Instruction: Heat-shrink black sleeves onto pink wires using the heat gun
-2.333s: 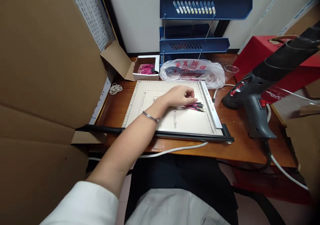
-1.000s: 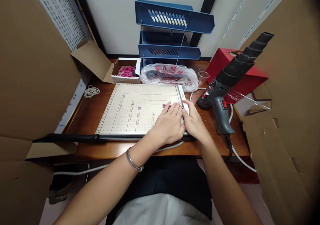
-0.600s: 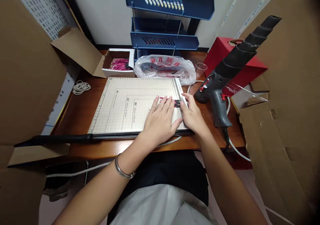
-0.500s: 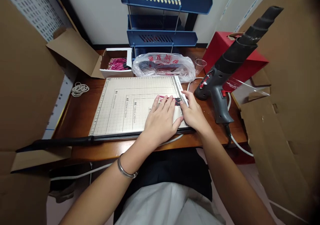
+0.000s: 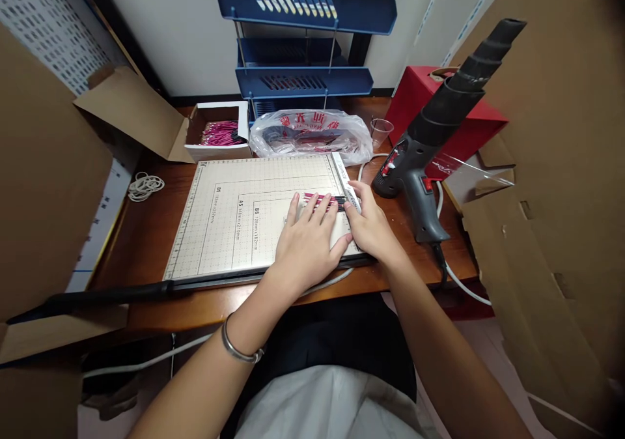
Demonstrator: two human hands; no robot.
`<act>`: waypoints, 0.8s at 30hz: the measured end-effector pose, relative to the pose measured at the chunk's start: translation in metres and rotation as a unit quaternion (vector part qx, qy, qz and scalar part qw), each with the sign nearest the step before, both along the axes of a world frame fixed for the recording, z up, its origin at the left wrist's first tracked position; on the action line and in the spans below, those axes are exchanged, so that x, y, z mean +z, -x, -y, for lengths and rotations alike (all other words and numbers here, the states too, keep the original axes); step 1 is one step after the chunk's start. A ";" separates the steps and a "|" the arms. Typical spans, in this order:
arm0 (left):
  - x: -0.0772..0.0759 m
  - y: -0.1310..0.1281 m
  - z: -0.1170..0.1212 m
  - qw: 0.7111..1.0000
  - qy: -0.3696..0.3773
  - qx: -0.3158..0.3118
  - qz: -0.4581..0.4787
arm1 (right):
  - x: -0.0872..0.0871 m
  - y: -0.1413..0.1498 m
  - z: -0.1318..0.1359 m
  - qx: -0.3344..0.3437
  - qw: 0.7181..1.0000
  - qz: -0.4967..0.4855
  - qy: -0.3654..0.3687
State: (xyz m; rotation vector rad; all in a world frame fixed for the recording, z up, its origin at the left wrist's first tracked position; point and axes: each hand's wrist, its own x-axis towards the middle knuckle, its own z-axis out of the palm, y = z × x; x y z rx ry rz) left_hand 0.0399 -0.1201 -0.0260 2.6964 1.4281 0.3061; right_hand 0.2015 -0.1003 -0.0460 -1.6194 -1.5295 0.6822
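Note:
Several pink wires with black ends [image 5: 336,199] lie side by side on the cream, grid-printed bed of a paper cutter [image 5: 219,230]. My left hand [image 5: 307,243] rests flat over them, fingers spread, covering part of the bundle. My right hand [image 5: 372,224] is closed around the cutter's right edge, by the white ruler strip [image 5: 340,170]. Its thumb touches the black ends, and the index finger lies across the strip; the other fingers are mostly hidden. The cutter's black handle [image 5: 112,294] is lowered along the front edge, pointing left.
Behind the cutter stand a white box [image 5: 217,152] of pink wires, a clear plastic bag [image 5: 312,139], a plastic cup [image 5: 381,129] and a blue rack [image 5: 305,82]. At right are a heat gun [image 5: 420,165] and red box [image 5: 469,129]. Cardboard [image 5: 537,243] flanks both sides.
The view has shifted slightly, so everything sits a little lower and further left. Both hands keep nearly the same place on the cutter; the left fingers look slightly more spread.

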 end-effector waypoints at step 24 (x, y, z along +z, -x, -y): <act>0.029 -0.003 -0.049 0.999 0.016 0.009 0.049 | 0.001 0.003 -0.002 -0.014 0.998 -0.004 0.053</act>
